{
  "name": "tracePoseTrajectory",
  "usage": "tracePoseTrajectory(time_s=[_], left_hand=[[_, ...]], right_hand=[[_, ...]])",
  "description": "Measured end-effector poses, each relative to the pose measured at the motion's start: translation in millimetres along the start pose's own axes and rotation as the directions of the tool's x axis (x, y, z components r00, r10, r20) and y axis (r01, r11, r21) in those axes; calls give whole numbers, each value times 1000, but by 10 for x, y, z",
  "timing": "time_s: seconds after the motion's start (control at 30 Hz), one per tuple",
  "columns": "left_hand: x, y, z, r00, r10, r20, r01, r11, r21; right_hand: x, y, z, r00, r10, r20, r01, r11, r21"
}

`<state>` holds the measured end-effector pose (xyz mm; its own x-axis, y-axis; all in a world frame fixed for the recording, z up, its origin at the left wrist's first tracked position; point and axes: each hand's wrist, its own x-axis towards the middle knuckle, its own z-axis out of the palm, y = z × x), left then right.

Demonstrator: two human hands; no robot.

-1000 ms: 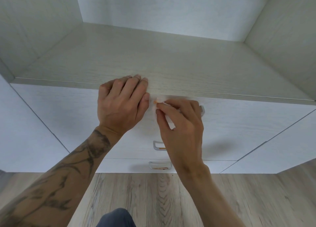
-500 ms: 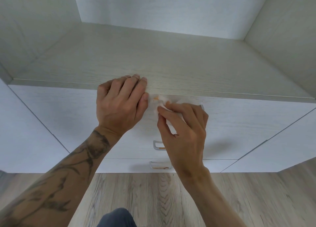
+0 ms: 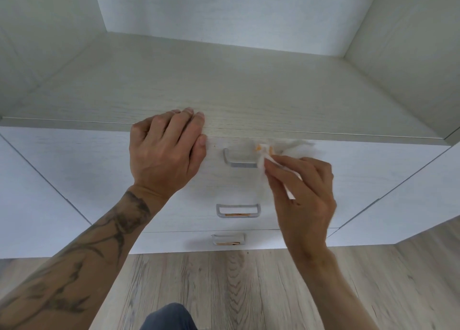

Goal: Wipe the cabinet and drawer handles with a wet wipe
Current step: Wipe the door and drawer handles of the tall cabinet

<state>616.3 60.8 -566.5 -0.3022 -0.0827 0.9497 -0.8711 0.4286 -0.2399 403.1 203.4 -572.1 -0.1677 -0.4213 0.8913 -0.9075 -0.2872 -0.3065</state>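
A pale cabinet has three stacked drawers, each with a silver handle. My right hand pinches a white wet wipe stained orange, pressed against the right end of the top drawer handle. The handle's left part and front bar show bare. My left hand rests flat on the top drawer front, fingertips over the cabinet's top edge, left of the handle. Below, the middle handle and the bottom handle both carry orange smears.
The cabinet top forms a recessed shelf with walls on three sides. Plain cabinet doors flank the drawers at left and right. Wood-look floor lies below, with my knee at the bottom edge.
My right hand slid the wipe to the right along the top handle, uncovering its left part. The left hand stayed put on the drawer front.
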Motion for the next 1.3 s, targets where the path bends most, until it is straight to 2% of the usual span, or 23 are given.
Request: tracePoseTrajectory(time_s=[0.13,0.27,0.4,0.7,0.97,1.13,1.3], left_hand=[[-6,-10,-1,1000,4,5,-4,1000,5],[-5,5,-7,1000,0,1,0,1000,3],[1,-6,0,1000,2,4,-2,1000,2],[-5,8,6,1000,-5,7,5,1000,-13],[-4,7,10,1000,-7,3,7,1000,-17],[-3,2,16,1000,-9,-4,9,1000,-20],[0,14,7,1000,-16,-3,16,1000,-23]], right_hand=[[-20,27,-88,986,169,-2,-168,982,85],[0,-68,-72,926,377,-14,-369,912,181],[36,-87,-89,893,449,37,-445,867,223],[73,-123,-99,870,490,55,-488,839,239],[1,-198,-130,887,459,47,-456,859,233],[-56,-378,17,954,298,16,-296,941,166],[-51,-666,309,978,205,33,-207,957,205]])
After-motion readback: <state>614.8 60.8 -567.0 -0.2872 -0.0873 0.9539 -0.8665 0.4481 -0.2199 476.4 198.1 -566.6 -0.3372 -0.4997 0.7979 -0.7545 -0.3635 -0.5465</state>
